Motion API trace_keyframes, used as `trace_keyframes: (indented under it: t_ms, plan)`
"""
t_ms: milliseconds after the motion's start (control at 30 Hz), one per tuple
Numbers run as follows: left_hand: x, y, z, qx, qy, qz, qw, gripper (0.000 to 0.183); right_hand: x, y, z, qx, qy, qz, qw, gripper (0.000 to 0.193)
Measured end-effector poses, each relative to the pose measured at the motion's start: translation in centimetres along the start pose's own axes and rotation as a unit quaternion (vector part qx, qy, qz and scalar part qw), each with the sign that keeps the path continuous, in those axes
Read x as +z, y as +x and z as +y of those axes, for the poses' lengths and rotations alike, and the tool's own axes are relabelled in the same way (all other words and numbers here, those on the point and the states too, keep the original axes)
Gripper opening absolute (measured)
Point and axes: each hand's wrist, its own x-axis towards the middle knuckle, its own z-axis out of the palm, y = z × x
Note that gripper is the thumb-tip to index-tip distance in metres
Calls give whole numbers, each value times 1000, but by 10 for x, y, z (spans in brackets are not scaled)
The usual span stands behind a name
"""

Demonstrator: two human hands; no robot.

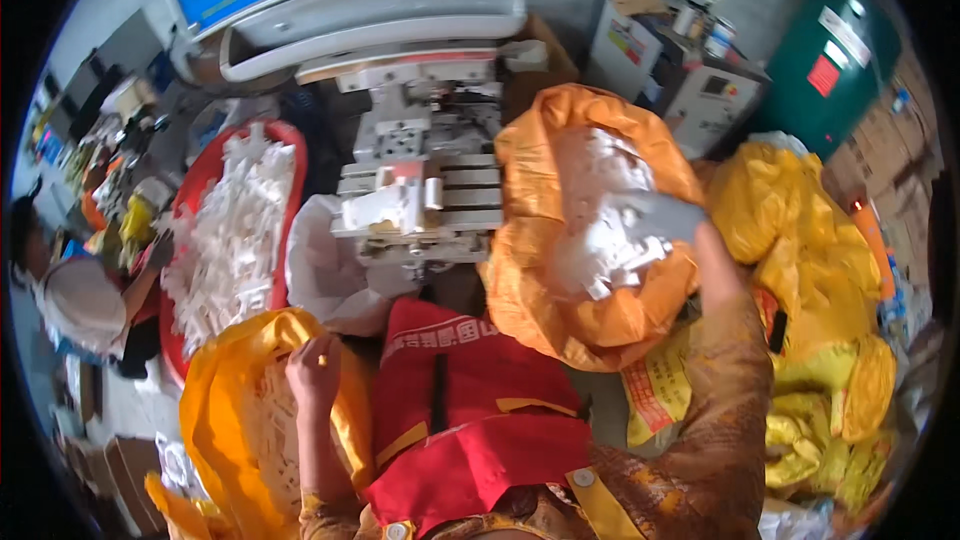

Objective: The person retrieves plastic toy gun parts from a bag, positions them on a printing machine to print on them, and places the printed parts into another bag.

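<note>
My right hand point(665, 216), in what looks like a grey glove, reaches into an orange woven bag point(530, 270) over a heap of white plastic pieces point(615, 250). Its fingers blend into the glare, so any hold is unclear. My left hand point(314, 368) is closed, knuckles up, above the inner side of a yellow-orange bag point(215, 390) that also contains white pieces point(275, 420). Whatever its fingers may hold is hidden. Between the hands, straight ahead, a slotted metal machine bed point(470, 196) carries a white block-like part point(385, 206).
A red tub point(296, 165) heaped with white pieces stands left, near another person point(85, 300). A whitish sack point(335, 275) sits below the machine. Yellow bags point(800, 220) are piled right, below a green tank point(825, 50). A grey control box point(705, 100) stands behind.
</note>
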Motion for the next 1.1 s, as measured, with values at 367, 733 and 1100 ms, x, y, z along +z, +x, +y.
trace_keyframes:
  t_ms: [367,733,1100]
  plan:
    - [38,123,38,133,-58,116,983,26,-15,-57,-66,90,-101,173,976,41]
    - [23,223,76,87,33,235,967,27,34,30,-149,-155,262,295,906,50]
    - [-93,-13,-77,-198,93,190,957,25,101,149,-206,-203,-183,236,933,51]
